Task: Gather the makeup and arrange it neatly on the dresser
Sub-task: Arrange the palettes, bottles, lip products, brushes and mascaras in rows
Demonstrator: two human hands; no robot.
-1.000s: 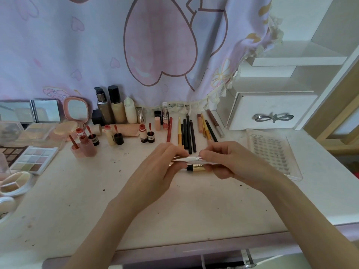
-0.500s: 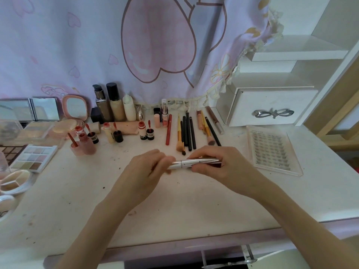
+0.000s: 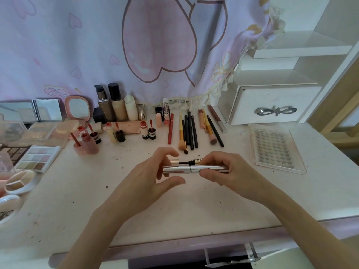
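Above the middle of the white dresser top (image 3: 194,200), my right hand (image 3: 229,171) grips a silver mascara tube (image 3: 194,169) lying crosswise. It holds a small gold tube (image 3: 197,161) just behind that. A gold cap (image 3: 174,161) with a thin black wand sticks out of the gold tube to the left. The curled fingers of my left hand (image 3: 151,177) are at this cap. Its thumb lies below the silver tube, apart from it. Pencils and brushes (image 3: 189,131) lie in a row at the back.
Foundation bottles (image 3: 113,105), lip glosses (image 3: 147,131) and mirrors (image 3: 77,107) line the curtain. Eyeshadow palettes (image 3: 38,157) and compacts sit at the left. A clear lash tray (image 3: 275,148) lies at the right, before a white drawer box (image 3: 272,105). A drawer is open below the front edge.
The gold cap and black wand now show, drawn left out of the gold tube. My left thumb has come off the silver tube's end. Both hands sit slightly lower.
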